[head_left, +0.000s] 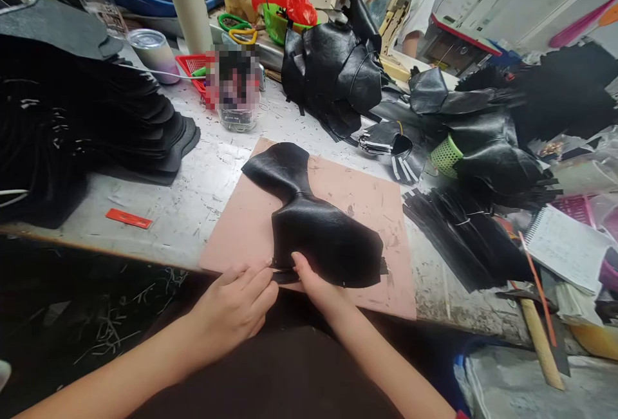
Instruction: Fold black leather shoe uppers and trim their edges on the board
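A black leather piece [328,232], narrow in the middle and wide at both ends, lies on a pink board [241,226] at the table's front edge. My left hand [246,297] is closed at its near left corner, fingers pinched on a thin black strip [284,276]. With the thumb on top and the other fingers hidden underneath, my right hand [316,284] grips the near edge of the leather piece. A small black tab sticks out at the piece's right corner.
Stacked black sheets [120,123] rise at the left, near a red strip [129,218]. A tumbler [152,55] and clear container [237,113] stand behind. More leather pieces [338,71], bundled black strips [468,232], a notebook [564,245] and a hammer [541,342] lie rightward.
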Demonstrator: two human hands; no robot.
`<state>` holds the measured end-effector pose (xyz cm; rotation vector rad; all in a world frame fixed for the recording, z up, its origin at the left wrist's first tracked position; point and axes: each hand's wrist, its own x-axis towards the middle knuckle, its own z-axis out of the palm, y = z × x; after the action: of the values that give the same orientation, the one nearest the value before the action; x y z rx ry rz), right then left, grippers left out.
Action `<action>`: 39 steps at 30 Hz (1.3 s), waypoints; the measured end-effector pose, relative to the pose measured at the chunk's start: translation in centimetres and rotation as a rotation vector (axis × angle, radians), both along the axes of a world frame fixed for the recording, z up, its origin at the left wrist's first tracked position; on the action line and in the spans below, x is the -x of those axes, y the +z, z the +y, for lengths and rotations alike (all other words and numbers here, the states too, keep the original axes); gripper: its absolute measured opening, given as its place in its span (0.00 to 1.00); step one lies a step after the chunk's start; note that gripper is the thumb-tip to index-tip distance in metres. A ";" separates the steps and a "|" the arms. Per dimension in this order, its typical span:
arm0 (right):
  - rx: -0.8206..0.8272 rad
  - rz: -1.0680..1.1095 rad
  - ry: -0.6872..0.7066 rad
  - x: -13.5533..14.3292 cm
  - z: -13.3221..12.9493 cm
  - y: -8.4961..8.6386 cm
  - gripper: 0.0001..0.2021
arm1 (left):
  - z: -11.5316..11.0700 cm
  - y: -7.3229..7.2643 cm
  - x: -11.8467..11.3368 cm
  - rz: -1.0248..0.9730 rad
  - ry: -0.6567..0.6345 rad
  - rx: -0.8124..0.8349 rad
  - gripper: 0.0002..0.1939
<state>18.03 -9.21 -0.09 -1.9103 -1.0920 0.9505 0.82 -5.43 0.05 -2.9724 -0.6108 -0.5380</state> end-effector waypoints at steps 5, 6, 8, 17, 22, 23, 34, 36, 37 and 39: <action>0.028 -0.068 -0.055 0.5 -0.2 0.6 0.18 | 0.0 -0.3 0.2 -0.005 -0.014 -0.012 0.11; 0.021 -0.101 -0.065 0.6 -0.2 0.7 0.18 | -0.1 -0.3 0.3 -0.004 -0.015 -0.012 0.11; -0.013 -0.169 -0.070 0.7 -0.1 0.9 0.17 | -0.1 -0.5 0.4 0.001 -0.016 -0.008 0.11; -0.124 -0.257 0.069 -0.3 -0.1 -0.7 0.17 | 0.0 -0.4 0.4 0.016 -0.011 0.042 0.09; -0.087 -0.175 0.086 -0.5 -0.2 -1.0 0.18 | 0.1 0.1 -0.1 0.008 0.008 0.025 0.08; -0.080 -0.151 0.065 -0.6 -0.3 -0.9 0.17 | 0.1 0.3 -0.2 0.003 0.017 0.017 0.08; -0.232 -0.337 -0.013 -2.5 -0.8 0.5 0.15 | 0.0 0.5 -1.5 0.015 0.103 -0.051 0.15; -0.272 -0.356 -0.005 -2.3 -0.7 0.7 0.14 | 0.0 0.4 -1.7 0.022 0.109 -0.046 0.17; -0.286 -0.366 0.007 -2.2 -0.7 0.7 0.13 | 0.0 0.4 -1.8 0.028 0.110 -0.039 0.17; -0.311 -0.389 0.047 -2.3 -0.8 0.7 0.10 | 0.1 0.5 -1.9 0.042 0.103 -0.030 0.17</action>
<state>20.30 -9.99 0.60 -1.8535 -1.4207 0.4045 2.77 -5.32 0.51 -2.8966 -0.7408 -0.4716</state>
